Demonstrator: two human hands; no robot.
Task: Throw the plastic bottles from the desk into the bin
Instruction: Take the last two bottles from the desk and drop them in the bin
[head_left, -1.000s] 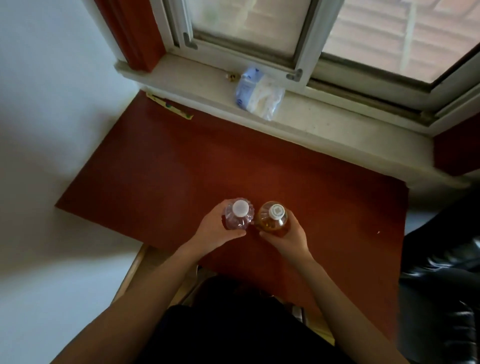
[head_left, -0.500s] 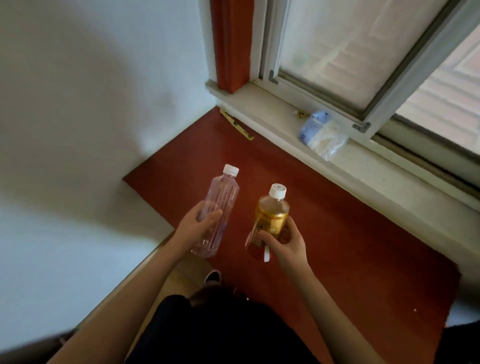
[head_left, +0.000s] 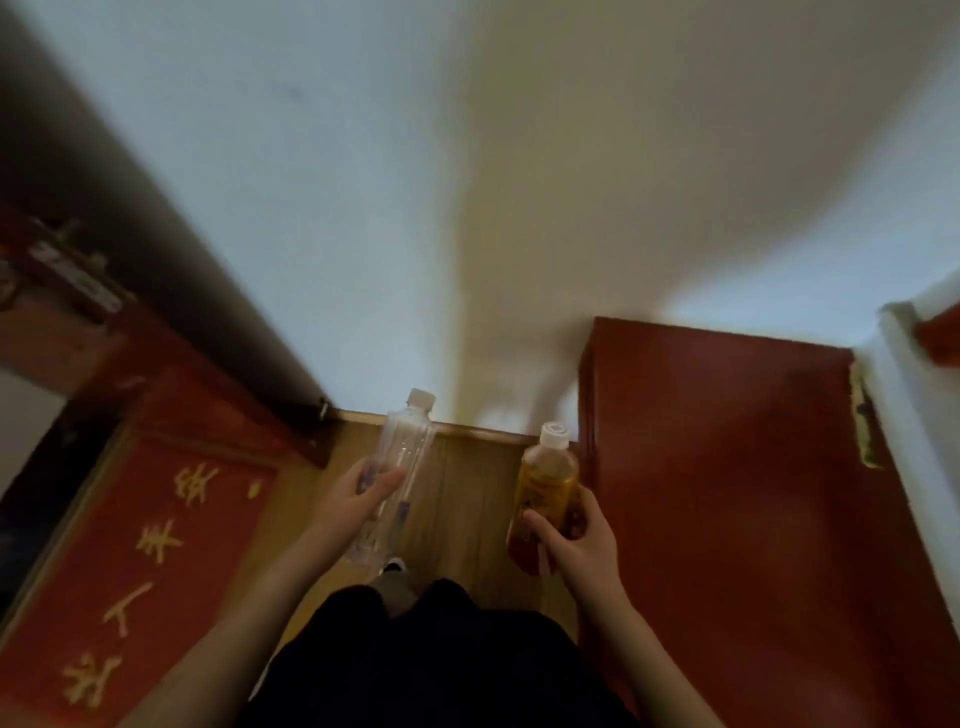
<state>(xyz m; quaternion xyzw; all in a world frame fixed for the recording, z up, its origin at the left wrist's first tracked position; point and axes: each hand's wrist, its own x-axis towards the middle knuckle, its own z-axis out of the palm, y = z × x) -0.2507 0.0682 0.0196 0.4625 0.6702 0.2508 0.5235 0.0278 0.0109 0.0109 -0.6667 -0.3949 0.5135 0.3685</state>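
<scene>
Red mat (head_left: 130, 561) with gold characters at far left; left hand (head_left: 358, 493) grips clear bottle (head_left: 397, 470), cap pointing away; right hand (head_left: 576, 535) grips amber bottle (head_left: 545, 488), near upright, just beside desk (head_left: 727, 467) edge; bin not in view, so neither hand judged nearer; versus half a second ago: view swung left, both bottles now over wood floor (head_left: 467, 493).
</scene>
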